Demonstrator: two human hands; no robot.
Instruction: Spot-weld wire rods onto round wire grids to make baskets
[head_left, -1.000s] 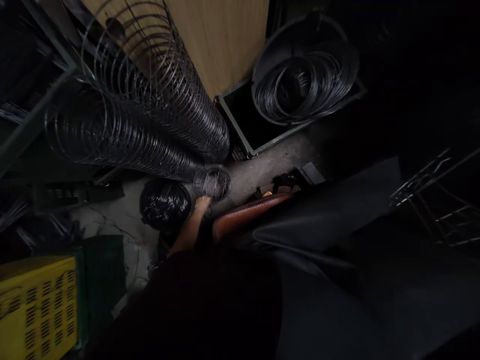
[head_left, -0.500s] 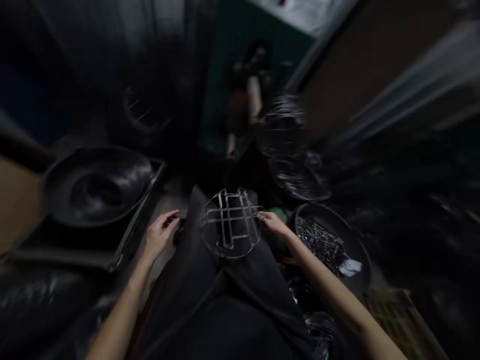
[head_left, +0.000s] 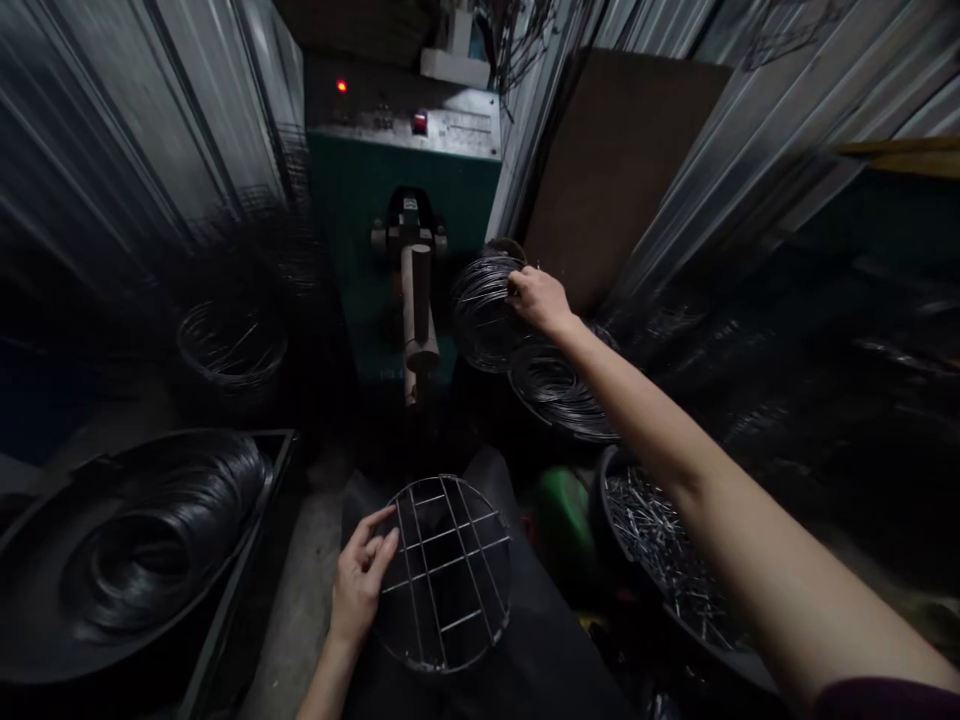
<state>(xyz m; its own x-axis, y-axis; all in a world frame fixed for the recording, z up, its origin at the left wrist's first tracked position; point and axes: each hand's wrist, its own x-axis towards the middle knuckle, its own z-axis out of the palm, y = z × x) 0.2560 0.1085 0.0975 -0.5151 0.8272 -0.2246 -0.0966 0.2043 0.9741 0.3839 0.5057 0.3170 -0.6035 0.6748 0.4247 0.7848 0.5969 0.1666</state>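
Note:
A round wire rack (head_left: 444,571) with crossing bars lies over my lap. My left hand (head_left: 361,575) is at its left rim, thumb and forefinger bent over the edge; the lower fingers are partly hidden. My right arm stretches forward, and my right hand (head_left: 536,297) pinches the upper right of a bundle of wire rings (head_left: 484,285). How many rings the fingers hold is hidden. Just below that hand, more wire rings (head_left: 559,385) lie stacked in a dark holder.
Ahead stands a green machine (head_left: 337,220) with a red light and a projecting metal arm (head_left: 418,300). Short wire pieces (head_left: 664,540) fill a dark basin at right, beside a green object (head_left: 562,510). Wire coils (head_left: 157,540) lie in a large basin at left. More rings (head_left: 232,345) stand behind.
My right hand has left the rack and reached forward to the wire rings. My left hand has come in to the rack's left rim. The view has tilted up, showing more of the machine.

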